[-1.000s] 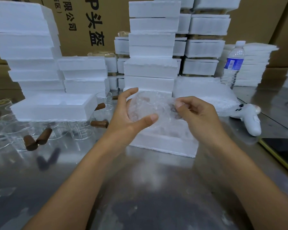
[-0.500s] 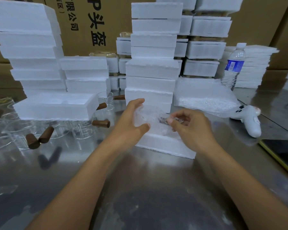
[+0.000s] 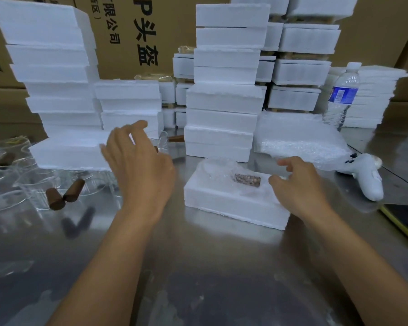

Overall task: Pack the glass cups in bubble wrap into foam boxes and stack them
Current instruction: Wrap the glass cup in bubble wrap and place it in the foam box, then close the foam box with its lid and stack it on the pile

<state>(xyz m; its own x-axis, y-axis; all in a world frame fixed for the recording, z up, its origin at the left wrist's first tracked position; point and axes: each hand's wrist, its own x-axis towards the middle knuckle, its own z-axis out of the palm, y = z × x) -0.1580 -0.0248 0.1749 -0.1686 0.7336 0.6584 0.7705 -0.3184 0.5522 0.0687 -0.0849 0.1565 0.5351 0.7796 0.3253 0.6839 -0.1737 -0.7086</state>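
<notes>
— A moment ago you had the wrapped cup [image 3: 218,172] up in both hands. Now it lies in the box [image 3: 233,205], its brown handle [image 3: 247,180] pointing to your right.

— And you've let go of it. Your right hand [image 3: 299,187] hovers at the box's right end, fingers loosely curled and holding nothing. Whether a fingertip brushes the foam, I can't tell.

— Your left hand [image 3: 139,165] has swung away to the left, fingers spread and empty. It's in front of the foam piece [image 3: 66,152] that sits on the bare cups [image 3: 33,184].

— So the placing looks done for this one. I'd judge you need a lid next, and that foam piece is likely what you're reaching for.

— Mind it as you lift. It rests on glasses, and they could shift or roll on the table [image 3: 198,267].

— Then close the box and set it on the stacks [image 3: 224,102] behind. The cup seems to stand a little above the rim at the left end, so press the lid down evenly.
</notes>
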